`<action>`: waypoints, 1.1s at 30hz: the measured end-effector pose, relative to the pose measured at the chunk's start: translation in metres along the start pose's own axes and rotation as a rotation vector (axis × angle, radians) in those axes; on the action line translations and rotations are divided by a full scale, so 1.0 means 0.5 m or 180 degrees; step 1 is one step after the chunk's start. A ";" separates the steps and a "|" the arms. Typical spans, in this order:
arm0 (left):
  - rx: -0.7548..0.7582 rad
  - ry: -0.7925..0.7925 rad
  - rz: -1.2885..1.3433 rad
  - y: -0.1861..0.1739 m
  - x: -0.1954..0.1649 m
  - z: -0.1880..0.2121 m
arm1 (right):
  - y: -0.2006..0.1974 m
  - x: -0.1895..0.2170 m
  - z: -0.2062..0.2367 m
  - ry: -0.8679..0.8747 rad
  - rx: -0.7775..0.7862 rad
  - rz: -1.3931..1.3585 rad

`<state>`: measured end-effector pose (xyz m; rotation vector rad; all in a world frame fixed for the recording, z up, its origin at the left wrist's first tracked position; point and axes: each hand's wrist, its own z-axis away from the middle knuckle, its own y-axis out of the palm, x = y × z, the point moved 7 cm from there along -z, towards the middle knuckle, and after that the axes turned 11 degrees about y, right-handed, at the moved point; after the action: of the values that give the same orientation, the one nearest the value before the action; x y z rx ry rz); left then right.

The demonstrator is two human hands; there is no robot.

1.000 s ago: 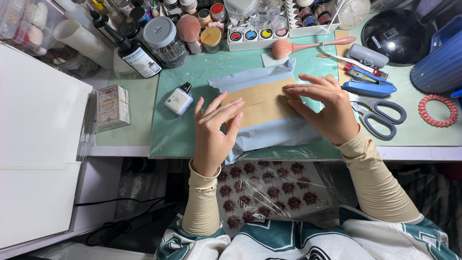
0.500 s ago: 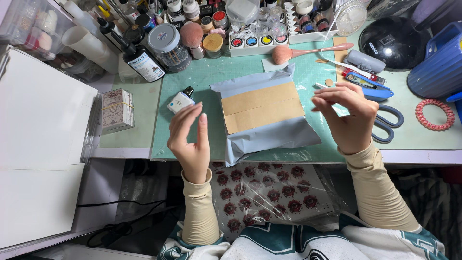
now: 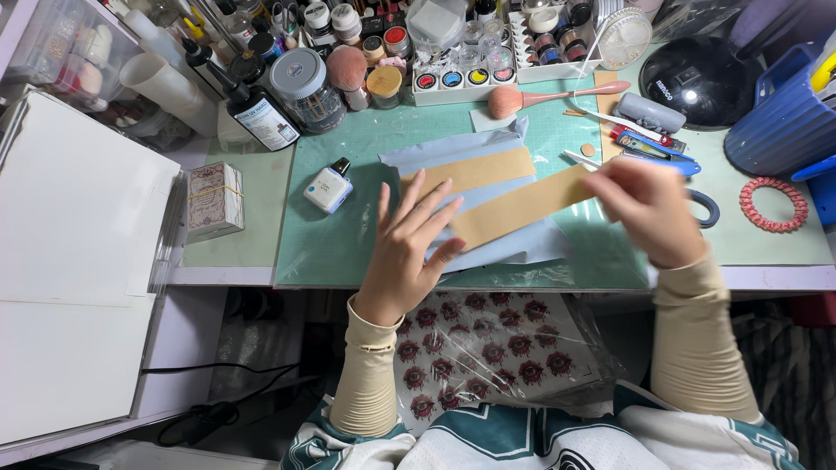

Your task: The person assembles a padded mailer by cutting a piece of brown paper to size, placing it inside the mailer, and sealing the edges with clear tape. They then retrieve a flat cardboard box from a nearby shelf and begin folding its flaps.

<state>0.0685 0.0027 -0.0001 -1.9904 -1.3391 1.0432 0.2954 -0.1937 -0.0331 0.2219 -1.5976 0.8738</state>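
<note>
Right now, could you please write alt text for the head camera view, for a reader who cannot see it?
The right hand lifts a tan strip off pale blue sheet on a green cutting mat, while the left hand presses the sheet flat. Jars, paints and scissors surround them.

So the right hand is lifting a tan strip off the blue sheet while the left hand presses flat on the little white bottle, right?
Not quite. In the head view the left hand presses flat on the blue sheet, not the white bottle, which stands apart to its left. The right hand does lift the tan strip.
</note>
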 end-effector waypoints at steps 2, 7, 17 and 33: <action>0.0001 0.0012 0.0057 0.003 -0.004 0.008 | -0.074 -0.026 0.003 -0.0337 -0.0795 0.0176; -0.0019 -0.0004 0.0049 0.008 -0.016 0.026 | -0.165 -0.088 -0.003 -0.0443 -0.1664 0.1195; -0.0549 -0.0122 -0.0047 -0.022 -0.019 0.043 | -0.145 0.039 0.047 -0.0677 -0.2329 0.1262; -0.0821 -0.0378 0.0048 -0.031 0.004 0.076 | -0.048 0.014 -0.028 -0.0601 -0.1429 0.1135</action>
<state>0.0294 0.0106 -0.0105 -2.1542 -1.5936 1.0548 0.3186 -0.1991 -0.0175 -0.3158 -2.0016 0.7496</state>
